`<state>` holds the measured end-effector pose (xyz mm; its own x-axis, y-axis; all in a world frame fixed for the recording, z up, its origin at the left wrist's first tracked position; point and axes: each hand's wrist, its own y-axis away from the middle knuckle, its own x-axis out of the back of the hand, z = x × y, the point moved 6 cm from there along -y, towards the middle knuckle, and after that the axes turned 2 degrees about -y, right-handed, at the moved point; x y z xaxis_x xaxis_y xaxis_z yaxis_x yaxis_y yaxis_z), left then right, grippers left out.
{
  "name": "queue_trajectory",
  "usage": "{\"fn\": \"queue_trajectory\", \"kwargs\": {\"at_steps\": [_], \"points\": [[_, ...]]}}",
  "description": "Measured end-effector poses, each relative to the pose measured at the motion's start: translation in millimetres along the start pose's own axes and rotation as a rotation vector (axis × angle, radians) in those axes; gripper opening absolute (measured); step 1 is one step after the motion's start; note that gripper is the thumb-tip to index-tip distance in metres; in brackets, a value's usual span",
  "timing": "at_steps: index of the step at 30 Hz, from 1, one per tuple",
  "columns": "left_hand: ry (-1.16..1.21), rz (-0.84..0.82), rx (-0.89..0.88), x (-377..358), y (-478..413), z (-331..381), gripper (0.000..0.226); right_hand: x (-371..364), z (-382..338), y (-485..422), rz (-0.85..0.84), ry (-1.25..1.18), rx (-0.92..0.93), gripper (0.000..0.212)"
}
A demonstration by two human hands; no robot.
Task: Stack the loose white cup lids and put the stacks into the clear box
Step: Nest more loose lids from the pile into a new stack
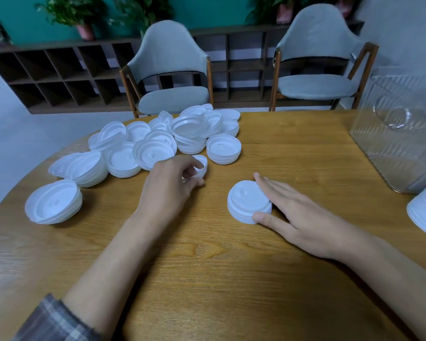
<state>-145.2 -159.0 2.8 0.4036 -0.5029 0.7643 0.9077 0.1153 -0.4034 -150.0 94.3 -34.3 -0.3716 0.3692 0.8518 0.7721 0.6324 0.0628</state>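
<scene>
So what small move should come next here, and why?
Probably carry the single white plastic lid pinched in the left hand across and seat it on the short stack of white lids that the right hand steadies on the wooden table; that stack is low.

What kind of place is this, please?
Probably a café or an office lounge: a round wooden table, two padded chairs, and a low shelf with potted plants. The heap of cup lids hints at a café.

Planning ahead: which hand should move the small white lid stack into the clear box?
Likely right hand: it touches the small white lid stack, nearer the clear ribbed box; left hand grips another white lid.
</scene>
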Motion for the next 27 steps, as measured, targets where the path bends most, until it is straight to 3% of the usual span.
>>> {"fn": "queue_trajectory", "kwargs": {"at_steps": [11, 14, 18, 22, 27], "points": [[0.31, 0.209, -0.014, 18, 6, 23, 0.014, 3, -5, -2, 0.126, -0.022, 0.006, 0.097], [0.505, 0.153, 0.122, 10, 5, 18, 0.009, 5, -8, -4, 0.209, -0.076, 0.011, 0.101], [0.765, -0.016, 0.297, -5, 5, 17, 0.013, 7, -9, -4, 0.263, -0.134, 0.019, 0.086], [0.745, -0.181, 0.298, -18, 10, 23, 0.017, 9, -8, -5, 0.276, -0.163, 0.029, 0.078], [0.337, -0.282, 0.045, -31, 16, 32, 0.016, 7, -5, -6, 0.273, -0.155, 0.027, 0.089]]}}
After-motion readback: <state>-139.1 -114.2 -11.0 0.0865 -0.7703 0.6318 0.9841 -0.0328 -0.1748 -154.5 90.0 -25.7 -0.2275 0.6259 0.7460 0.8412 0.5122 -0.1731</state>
